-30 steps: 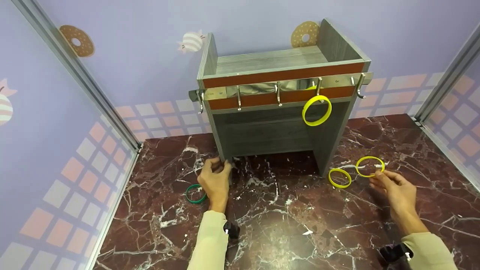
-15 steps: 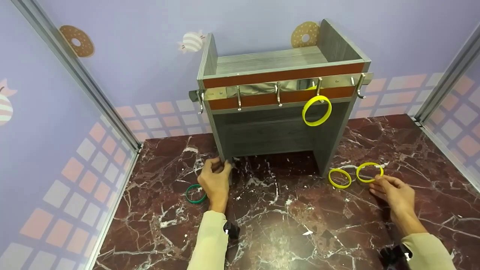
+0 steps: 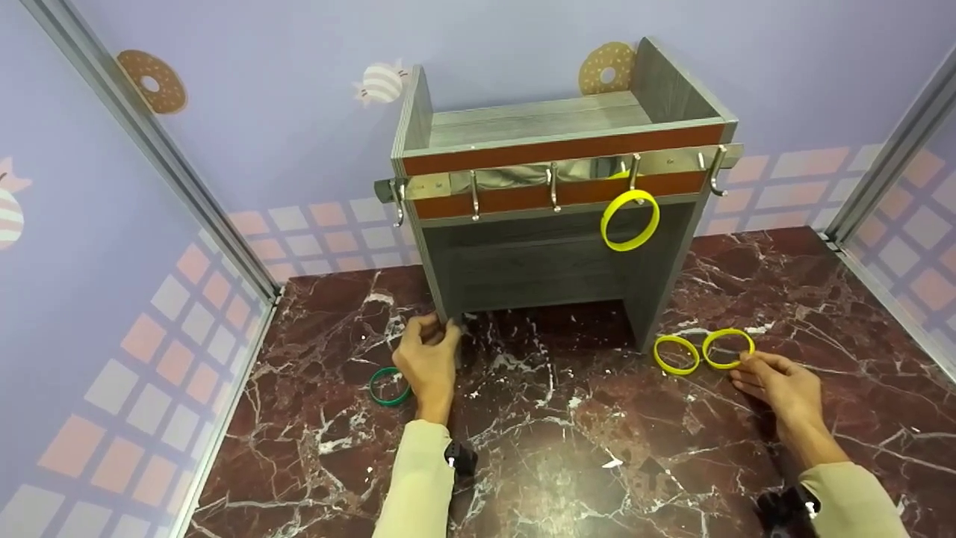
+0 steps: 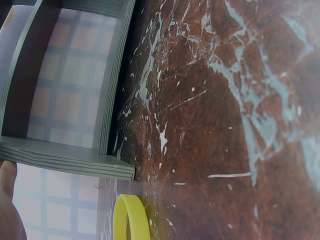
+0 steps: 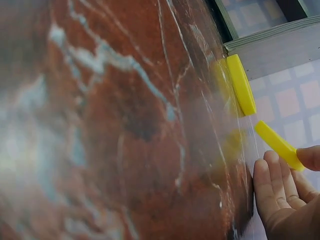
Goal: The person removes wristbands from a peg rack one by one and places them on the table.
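Note:
At the front foot of a grey wooden shelf's left side panel [image 3: 441, 295], my left hand [image 3: 429, 366] grips the panel edge. A green wristband [image 3: 373, 386] lies on the tabletop to its left. My right hand [image 3: 784, 392] pinches a yellow wristband [image 3: 728, 367] between thumb and fingers, low over the table. In the right wrist view the pinched wristband [image 5: 274, 140] is tilted, one end close to a second yellow wristband [image 5: 241, 86] near the shelf. Another yellow wristband [image 3: 606, 232] hangs on a metal hook [image 3: 634, 172]. The left wrist view shows a yellow wristband [image 4: 135, 217] by the panel.
Several metal hooks stick out from the rail [image 3: 429, 187] across the shelf's front. The dark red marbled tabletop [image 3: 553, 448] runs under everything. Patterned walls [image 3: 284, 112] stand behind and at both sides, with metal posts [image 3: 896, 142] at the corners.
My right hand has moved slightly left and down, bringing its yellow wristband beside the one lying near the shelf's right foot. The left hand has stayed at the panel.

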Action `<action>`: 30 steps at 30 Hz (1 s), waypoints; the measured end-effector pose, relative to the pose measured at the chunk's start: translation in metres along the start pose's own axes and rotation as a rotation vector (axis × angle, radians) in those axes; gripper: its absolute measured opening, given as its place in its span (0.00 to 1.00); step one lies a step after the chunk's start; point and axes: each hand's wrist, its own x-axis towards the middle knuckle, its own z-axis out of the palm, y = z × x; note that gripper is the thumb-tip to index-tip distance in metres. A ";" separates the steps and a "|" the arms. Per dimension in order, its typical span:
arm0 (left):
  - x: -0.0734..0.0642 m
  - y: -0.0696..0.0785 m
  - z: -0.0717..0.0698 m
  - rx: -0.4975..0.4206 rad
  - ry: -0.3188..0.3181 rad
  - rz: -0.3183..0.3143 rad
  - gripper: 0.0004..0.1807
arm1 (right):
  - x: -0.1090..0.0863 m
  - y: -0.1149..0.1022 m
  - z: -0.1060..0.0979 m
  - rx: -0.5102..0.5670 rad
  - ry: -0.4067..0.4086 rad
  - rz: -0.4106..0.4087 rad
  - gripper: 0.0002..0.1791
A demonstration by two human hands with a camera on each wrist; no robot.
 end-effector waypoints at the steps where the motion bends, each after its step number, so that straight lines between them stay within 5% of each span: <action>1: 0.000 0.000 0.000 -0.003 0.002 0.000 0.08 | 0.000 0.000 0.000 -0.010 -0.007 0.003 0.07; 8: 0.000 0.001 0.000 -0.012 -0.006 0.007 0.07 | 0.002 0.001 -0.004 -0.173 -0.025 -0.049 0.05; 13: 0.000 0.001 0.000 0.002 -0.005 0.019 0.07 | 0.003 0.002 -0.005 -0.351 0.032 -0.119 0.22; 18: 0.001 0.000 0.001 0.004 -0.003 0.011 0.07 | 0.002 0.002 -0.007 -0.396 0.077 -0.126 0.21; 22: 0.001 -0.001 0.001 0.010 0.004 0.017 0.07 | 0.000 -0.002 -0.006 -0.382 0.082 -0.139 0.16; 26: 0.000 -0.001 0.001 0.005 0.008 0.022 0.07 | -0.003 -0.008 0.000 -0.255 0.039 -0.195 0.05; 30: 0.000 0.000 0.001 -0.006 0.009 0.019 0.07 | -0.008 -0.017 0.011 -0.135 -0.033 -0.264 0.07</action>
